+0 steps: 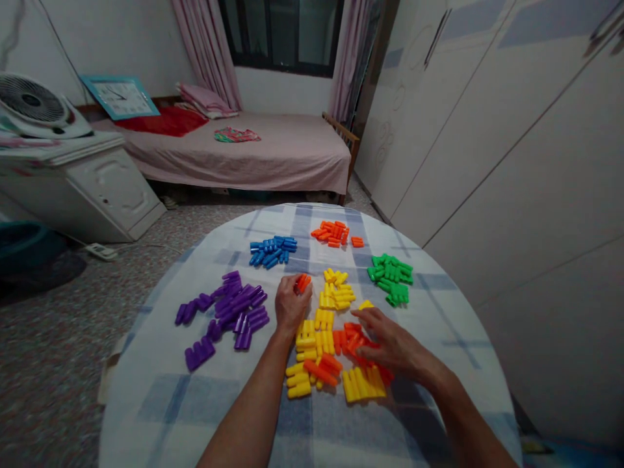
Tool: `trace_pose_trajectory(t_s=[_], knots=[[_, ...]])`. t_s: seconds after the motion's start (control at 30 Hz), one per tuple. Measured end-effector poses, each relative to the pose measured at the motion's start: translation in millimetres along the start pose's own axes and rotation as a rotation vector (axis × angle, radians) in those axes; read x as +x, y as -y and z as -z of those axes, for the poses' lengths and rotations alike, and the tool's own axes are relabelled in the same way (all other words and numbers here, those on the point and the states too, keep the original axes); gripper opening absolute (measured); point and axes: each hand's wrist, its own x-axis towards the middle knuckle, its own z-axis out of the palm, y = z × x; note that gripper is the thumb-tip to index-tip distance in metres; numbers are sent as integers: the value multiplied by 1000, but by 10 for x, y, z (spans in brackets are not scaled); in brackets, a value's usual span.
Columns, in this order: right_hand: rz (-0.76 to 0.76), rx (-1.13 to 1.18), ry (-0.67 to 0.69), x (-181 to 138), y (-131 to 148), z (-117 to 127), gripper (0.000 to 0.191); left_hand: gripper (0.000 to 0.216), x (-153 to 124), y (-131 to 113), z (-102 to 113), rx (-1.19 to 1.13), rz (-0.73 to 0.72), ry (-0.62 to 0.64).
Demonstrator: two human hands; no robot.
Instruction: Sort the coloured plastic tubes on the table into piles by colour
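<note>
My left hand [291, 304] is closed on an orange plastic piece [303, 283], which looks like short tubes joined side by side. My right hand [392, 341] hovers palm down with its fingers apart, over or touching orange pieces [355, 341] that it partly hides. A yellow piece [365, 304] lies just beyond its fingertips. Between my hands is a strip of yellow pieces [324, 338], mixed with orange ones near me. Another yellow piece [363, 383] lies below my right hand.
Separate piles of purple [238, 309], blue [273, 251], orange [331, 233] and green pieces [391, 276] lie on the round table [160, 416] with a checked cloth. Beyond it stands a bed [292, 143]; a wardrobe [511, 162] is on the right, a cabinet [112, 188] on the left.
</note>
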Motion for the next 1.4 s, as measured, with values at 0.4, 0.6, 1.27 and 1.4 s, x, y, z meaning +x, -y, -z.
trace_pose_trajectory(t_s=[0.4,0.6,1.27,1.4], knots=[[-3,-240,-117,172,43,-313,48,26,-11,-51,11,50,31,46],[57,-249,-263,214,15,-443,28,26,-9,-32,7,73,10,67],[-167,-298,-465,1502,-261,268,35,23,-7,-71,5,73,37,62],[-193,-320,-432,1826,-335,327,36,23,-4,-70,-4,73,31,62]])
